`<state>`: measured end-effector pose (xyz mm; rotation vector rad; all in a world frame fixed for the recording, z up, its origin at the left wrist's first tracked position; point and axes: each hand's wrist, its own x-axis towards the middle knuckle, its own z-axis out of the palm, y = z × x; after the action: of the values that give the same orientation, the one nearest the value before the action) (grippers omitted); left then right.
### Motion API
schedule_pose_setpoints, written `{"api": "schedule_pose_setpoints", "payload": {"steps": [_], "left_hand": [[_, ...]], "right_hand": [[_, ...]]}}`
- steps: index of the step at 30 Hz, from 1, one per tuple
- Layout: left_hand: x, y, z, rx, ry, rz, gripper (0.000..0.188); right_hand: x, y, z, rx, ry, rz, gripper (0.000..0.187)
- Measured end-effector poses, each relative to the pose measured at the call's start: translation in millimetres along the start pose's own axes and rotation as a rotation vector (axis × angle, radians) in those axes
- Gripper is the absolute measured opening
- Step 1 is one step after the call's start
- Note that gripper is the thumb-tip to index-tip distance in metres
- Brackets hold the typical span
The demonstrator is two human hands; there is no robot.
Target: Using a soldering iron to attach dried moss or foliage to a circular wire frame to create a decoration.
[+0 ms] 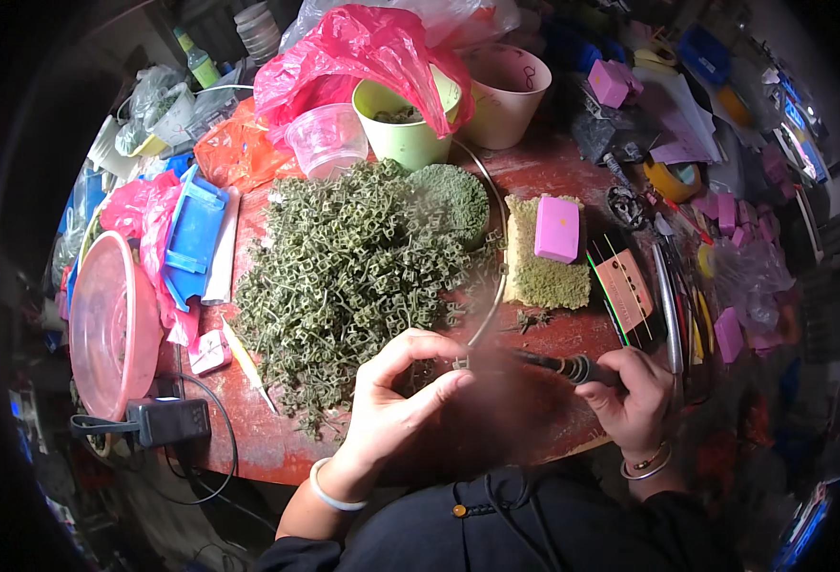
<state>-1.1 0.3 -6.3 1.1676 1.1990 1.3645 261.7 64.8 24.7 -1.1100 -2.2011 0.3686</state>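
Observation:
My left hand [403,383] is raised over the near edge of the table, thumb and forefinger pinching a small greenish piece [462,363]. My right hand [630,393] is closed around a dark pen-like tool [577,370]; its slim tip points left toward that piece, with a gap between. The area around the tip is hazy, so its exact kind is unclear. Just beyond my left hand lies a large heap of small grey-green angular pieces [353,257]. A thin curved tube [502,229] arches down and ends close to my left fingertips.
A pink block [557,229] rests on a mossy-looking yellow-green pad [544,281]. Right of it stand a tool rack [624,291] and several slim tools [670,305]. Buckets [406,133] line the back. On the left are a pink basin [120,324], blue tray [196,229] and corded black box [170,420].

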Motion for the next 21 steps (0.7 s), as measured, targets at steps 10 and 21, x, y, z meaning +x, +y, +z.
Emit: {"api": "schedule_pose_setpoints", "payload": {"steps": [10,21], "left_hand": [[2.0,-0.7,0.6,0.022,-0.001,0.047,0.023],[1.2,-1.4,0.8,0.011,0.009,0.014,0.022]], "right_hand": [[0.2,-2.8,7.5,0.013,-0.056,-0.065,0.041],[1.1,-2.1,9.9,-0.005,-0.065,-0.083,0.041]]}}
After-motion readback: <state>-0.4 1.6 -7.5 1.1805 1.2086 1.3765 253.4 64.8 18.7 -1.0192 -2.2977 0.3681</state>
